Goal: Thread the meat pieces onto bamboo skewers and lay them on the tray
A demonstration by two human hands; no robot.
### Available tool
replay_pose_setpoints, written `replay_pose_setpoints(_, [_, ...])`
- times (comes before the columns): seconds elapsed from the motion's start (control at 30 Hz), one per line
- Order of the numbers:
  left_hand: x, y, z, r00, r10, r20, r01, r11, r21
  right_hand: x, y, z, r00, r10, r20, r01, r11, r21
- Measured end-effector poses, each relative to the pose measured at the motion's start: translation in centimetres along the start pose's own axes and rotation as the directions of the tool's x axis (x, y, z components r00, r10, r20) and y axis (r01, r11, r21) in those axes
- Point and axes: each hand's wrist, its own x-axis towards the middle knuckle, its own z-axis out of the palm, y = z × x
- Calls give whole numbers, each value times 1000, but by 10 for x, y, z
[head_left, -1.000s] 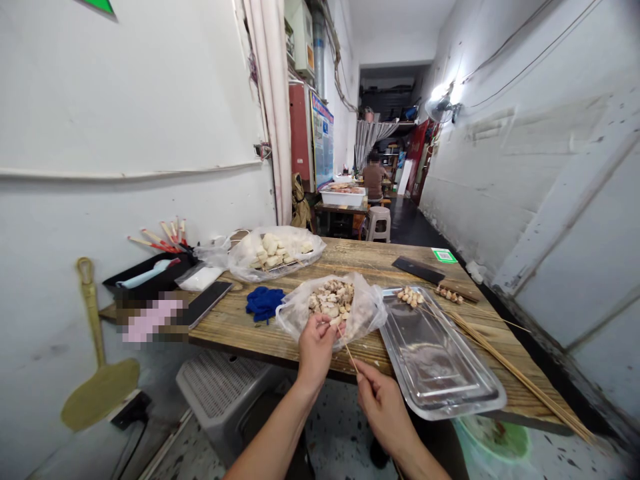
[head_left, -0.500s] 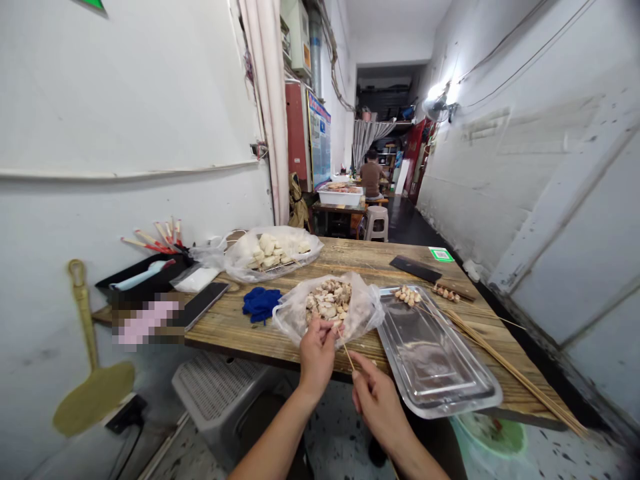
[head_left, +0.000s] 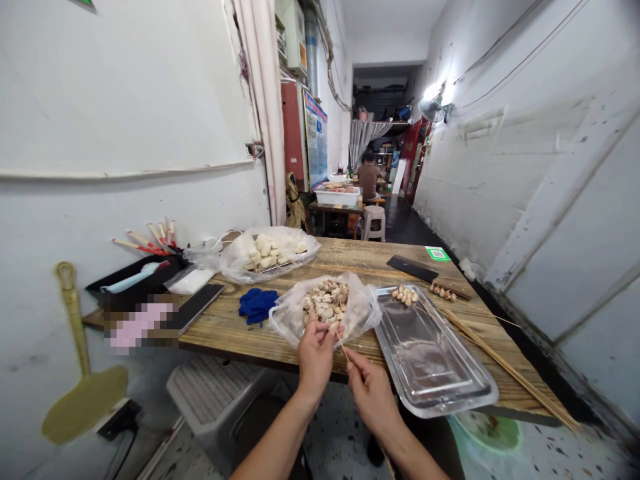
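My left hand (head_left: pixel 316 357) is closed at the near edge of a clear plastic bag (head_left: pixel 363 313), pinching a small pale piece that looks like a garlic clove (head_left: pixel 334 327). Inside the open bag lies a heap of similar whitish-brown pieces (head_left: pixel 327 297). A thin bamboo skewer (head_left: pixel 342 344) runs from that clove down to my right hand (head_left: pixel 370 387), whose fingers are closed around it. Whether the tip has entered the clove cannot be made out. To the right, loaded skewers (head_left: pixel 405 295) rest on the far end of a metal tray (head_left: pixel 440 373).
Bare bamboo skewers (head_left: pixel 520 370) lie right of the tray, near a dark flat blade (head_left: pixel 413 268). Left are a blue cloth (head_left: pixel 257 305), a phone (head_left: pixel 200 307) and a bag of white chunks (head_left: pixel 267 252). A stool (head_left: pixel 215 393) stands below. A person (head_left: pixel 369 179) sits far back.
My right hand's fingers have drawn together on the skewer, where the index finger was stretched along it before. My left hand keeps its pinch. The whole view has shifted slightly.
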Motion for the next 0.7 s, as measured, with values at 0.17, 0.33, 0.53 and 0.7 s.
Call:
replay_pose_setpoints(0.17, [-1,-1,1,1000,-4,-15,4,1000,5,-1,-1,-1,1000,12,19,-12,1000,-13])
replay_pose_setpoints(0.33, [-4,4,3,1000,5,-19,-5,1000,11,-2,0,0,1000,-2,7,2,1000,-16])
replay_pose_setpoints(0.53, [-8,6,5,1000,11,-6,-11,999,31,-2,-1,0,1000,-14,-1,14,998,-60])
replay_pose_setpoints(0.7, [-9,6,6,1000,26,-1,-26,999,43,-2,-3,1,1000,-30,-5,30,996,-80])
